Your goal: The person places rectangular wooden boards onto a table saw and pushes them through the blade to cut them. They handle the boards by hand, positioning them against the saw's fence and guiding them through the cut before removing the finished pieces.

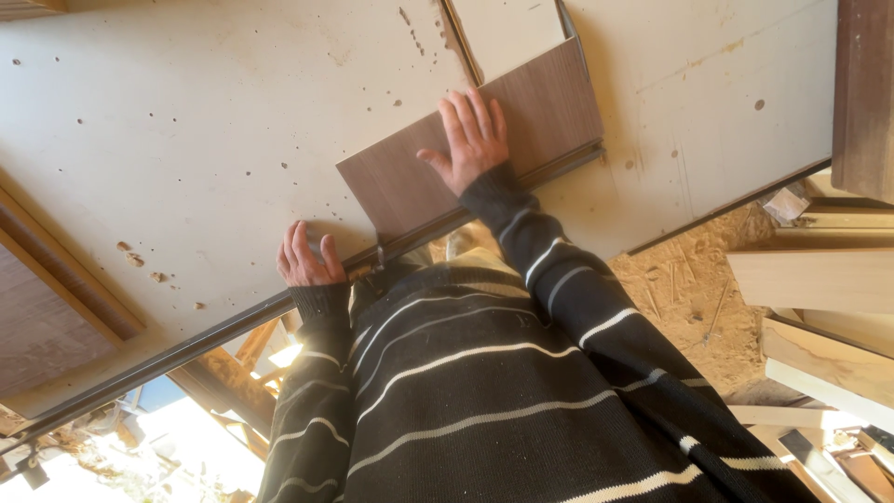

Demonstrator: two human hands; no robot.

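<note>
right hand (473, 140) spread flat on brown panel (470, 144), pinning it; left hand (305, 256) fingers curled, bracing on pale tabletop (186, 140).

A panel (484, 140) lies on the bench (205, 121) at upper centre; stacked boards (819, 307) fill the frame's right edge.

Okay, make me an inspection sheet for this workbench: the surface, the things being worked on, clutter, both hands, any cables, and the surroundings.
Surface: pale work table, pitted with small holes and chips; dark metal edge strip along its near side.
Job's things: brown wood-grain panel lying flat at the table edge.
Clutter: wood crumbs near the left edge.
Grippers: right hand flat on the panel, fingers spread; left hand resting open on the table edge.
Cables: nothing seen.
Surroundings: stacked light timber boards at right, sawdust-covered floor below.
</note>
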